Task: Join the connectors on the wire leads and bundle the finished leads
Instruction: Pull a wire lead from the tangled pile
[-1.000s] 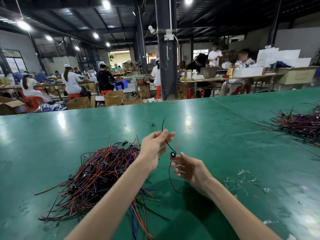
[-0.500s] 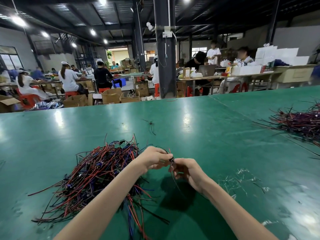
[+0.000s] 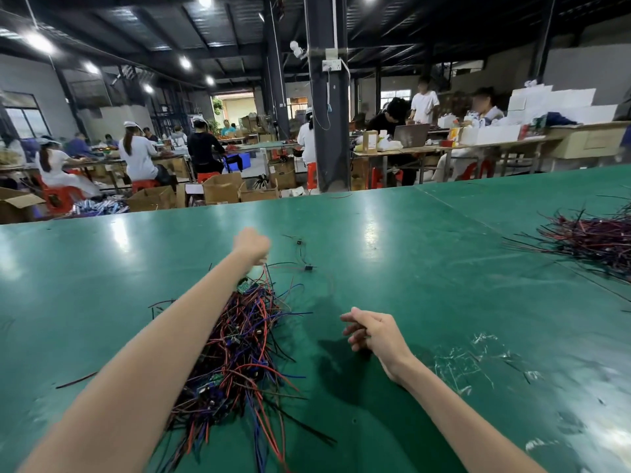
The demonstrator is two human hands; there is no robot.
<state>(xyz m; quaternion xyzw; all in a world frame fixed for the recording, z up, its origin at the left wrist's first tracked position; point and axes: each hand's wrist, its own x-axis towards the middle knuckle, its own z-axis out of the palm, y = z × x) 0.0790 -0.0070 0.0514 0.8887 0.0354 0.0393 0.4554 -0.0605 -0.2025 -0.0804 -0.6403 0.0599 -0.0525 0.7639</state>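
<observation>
Reaching toward the middle of the frame, the left hand (image 3: 251, 245) is curled and blurred, so I cannot tell whether it grips anything. It seems to be leaving a joined lead (image 3: 309, 268) on the green desk (image 3: 426, 268) just past the far end of the loose wire pile (image 3: 239, 343), likely to keep finished work apart. The right hand (image 3: 372, 331) hangs at lower centre, fingers loosely bent and empty. Half a second ago both hands met at the centre, pinching the lead's connector; now they are well apart.
</observation>
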